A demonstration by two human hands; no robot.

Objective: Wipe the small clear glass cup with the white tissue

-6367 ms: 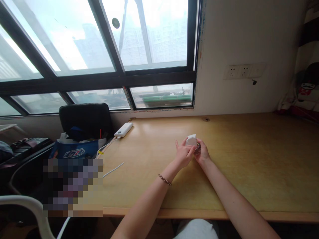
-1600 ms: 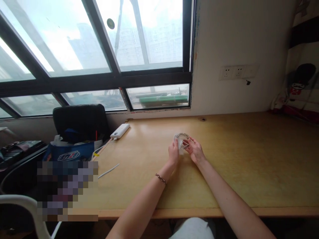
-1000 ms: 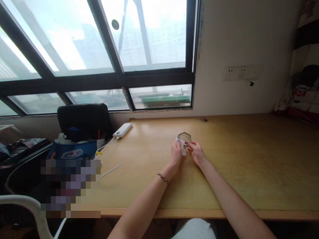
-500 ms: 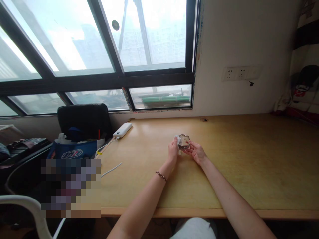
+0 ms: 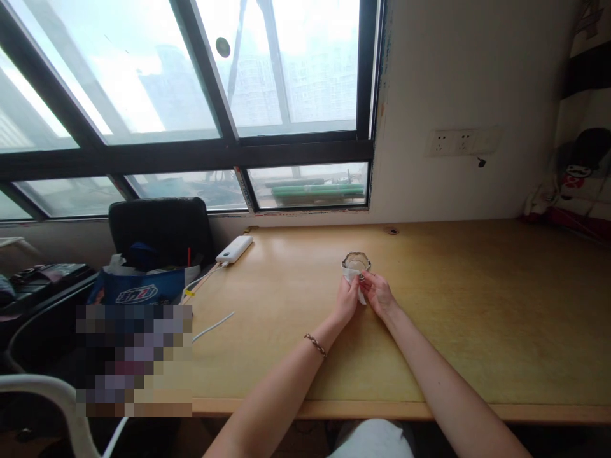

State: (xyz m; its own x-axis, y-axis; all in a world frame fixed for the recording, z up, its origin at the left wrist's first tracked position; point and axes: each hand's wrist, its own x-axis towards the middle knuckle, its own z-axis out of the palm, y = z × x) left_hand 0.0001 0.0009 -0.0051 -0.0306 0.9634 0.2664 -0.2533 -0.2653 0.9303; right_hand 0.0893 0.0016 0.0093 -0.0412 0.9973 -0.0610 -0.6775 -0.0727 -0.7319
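Note:
Both hands meet around a small, brownish, see-through glass ashtray (image 5: 356,259) with an angular rim, held above the wooden table. My left hand (image 5: 348,297) is closed on a white tissue (image 5: 351,273), which lies against the near left side of the glass. One end of the tissue hangs down between the hands. On the near right side, the fingers of my right hand (image 5: 380,294) pinch the ashtray's edge. The fingertips partly hide the near rim and the underside of the glass.
The wooden table (image 5: 477,318) reaches to the wall. At its left edge lie a white power bank (image 5: 235,249) and a white cable (image 5: 213,326). A blue bag (image 5: 138,289) sits on a black chair (image 5: 160,226) to the left. Wall sockets (image 5: 451,142) are at the back right.
My left hand has moved right and nearer to my right hand, carrying the tissue to the near side of the ashtray. The ashtray has shifted slightly right and away, its opening now tilted differently.

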